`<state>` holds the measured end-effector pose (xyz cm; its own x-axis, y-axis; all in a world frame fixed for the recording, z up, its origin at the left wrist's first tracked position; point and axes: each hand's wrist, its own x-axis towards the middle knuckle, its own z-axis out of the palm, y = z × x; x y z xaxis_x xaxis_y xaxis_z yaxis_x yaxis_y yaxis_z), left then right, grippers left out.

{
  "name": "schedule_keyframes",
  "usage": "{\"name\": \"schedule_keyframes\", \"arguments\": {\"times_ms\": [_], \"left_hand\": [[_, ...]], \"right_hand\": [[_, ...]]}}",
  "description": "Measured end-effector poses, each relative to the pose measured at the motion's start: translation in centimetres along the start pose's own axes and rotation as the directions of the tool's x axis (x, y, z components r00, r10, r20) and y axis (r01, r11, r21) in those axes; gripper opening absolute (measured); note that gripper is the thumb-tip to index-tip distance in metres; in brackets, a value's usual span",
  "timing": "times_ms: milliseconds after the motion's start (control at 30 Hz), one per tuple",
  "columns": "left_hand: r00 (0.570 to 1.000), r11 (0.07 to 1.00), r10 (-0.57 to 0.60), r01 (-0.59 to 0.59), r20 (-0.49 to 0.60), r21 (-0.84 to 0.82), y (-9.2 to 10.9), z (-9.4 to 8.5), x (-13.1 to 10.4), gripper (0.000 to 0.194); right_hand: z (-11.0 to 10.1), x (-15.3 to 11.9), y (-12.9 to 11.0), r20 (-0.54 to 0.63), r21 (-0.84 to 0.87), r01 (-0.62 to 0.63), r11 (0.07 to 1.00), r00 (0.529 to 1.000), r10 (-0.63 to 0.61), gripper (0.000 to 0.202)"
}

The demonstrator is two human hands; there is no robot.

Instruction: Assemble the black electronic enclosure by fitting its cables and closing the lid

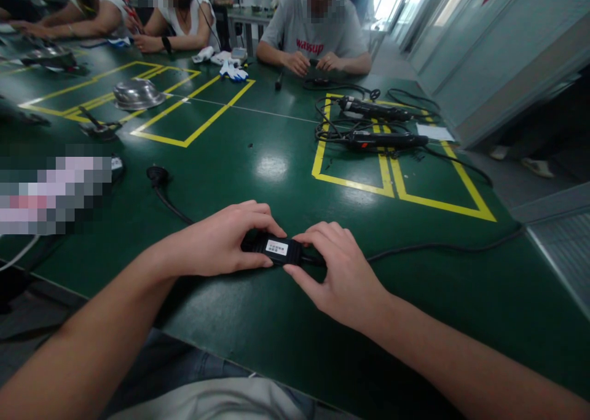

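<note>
A small black cable box [277, 248] with a white printed label lies at the near side of the green table. My left hand [235, 238] grips its left end between thumb and fingers. My right hand [338, 269] pinches the right end in the same way. From the box a black cable [415, 246] runs off to the right, beneath my right hand. Left of my left hand, another cable stretch leads to a black plug [157, 175] resting on the table. The print on the label is too small to read.
Two black electric screwdrivers [387, 139] with coiled cords lie inside yellow tape outlines at right. A metal bowl [138, 94] stands at back left, with gloves [233, 71] beyond. Across the table a person [318, 39] handles a dark object; other people sit at far left.
</note>
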<state>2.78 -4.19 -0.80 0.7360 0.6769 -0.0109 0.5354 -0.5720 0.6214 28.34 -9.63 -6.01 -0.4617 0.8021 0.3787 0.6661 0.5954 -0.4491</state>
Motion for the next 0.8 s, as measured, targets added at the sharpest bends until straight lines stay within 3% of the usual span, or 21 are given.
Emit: {"name": "schedule_keyframes", "arguments": {"times_ms": [67,167,233,367,467,567,733,800], "left_hand": [[1.0,1.0,0.0,0.0,0.001,-0.029,0.0,-0.2,-0.1,0.026],[1.0,0.99,-0.007,0.008,0.01,-0.142,-0.2,-0.6,-0.1,0.03],[0.998,0.982,-0.044,0.035,-0.042,-0.185,-0.7,-0.8,0.0,0.035],[0.958,0.991,-0.127,0.132,-0.258,0.003,-2.3,-0.1,0.8,0.04],[0.953,0.982,-0.133,0.165,-0.272,0.096,-3.4,0.6,1.4,0.041],[0.956,0.978,-0.126,0.164,-0.265,0.126,-3.6,0.8,1.4,0.042],[0.933,0.983,-0.088,0.137,-0.349,0.12,-2.2,-0.1,0.5,0.044],[0.952,0.988,-0.114,0.138,-0.285,0.067,-1.3,-0.6,-0.1,0.036]], "right_hand": [[0.0,-0.1,0.0,0.008,-0.001,-0.002,1.0,1.0,0.002,0.02],[0.0,-0.2,-0.2,-0.03,0.022,-0.031,0.999,0.999,0.032,0.044],[0.0,-0.3,-0.2,-0.082,0.057,-0.053,0.997,0.995,0.057,0.054],[0.0,-0.2,-0.1,-0.074,0.053,-0.041,0.998,0.996,0.045,0.028],[0.1,0.0,0.0,-0.039,0.029,-0.018,0.999,0.999,0.019,0.012],[0.1,0.1,0.1,-0.044,0.034,-0.002,0.999,0.999,0.003,0.008],[0.1,0.0,0.2,-0.011,0.033,-0.008,0.999,1.0,0.009,0.007],[0.1,-0.1,0.3,0.001,0.034,-0.019,0.999,1.0,0.019,0.007]]}}
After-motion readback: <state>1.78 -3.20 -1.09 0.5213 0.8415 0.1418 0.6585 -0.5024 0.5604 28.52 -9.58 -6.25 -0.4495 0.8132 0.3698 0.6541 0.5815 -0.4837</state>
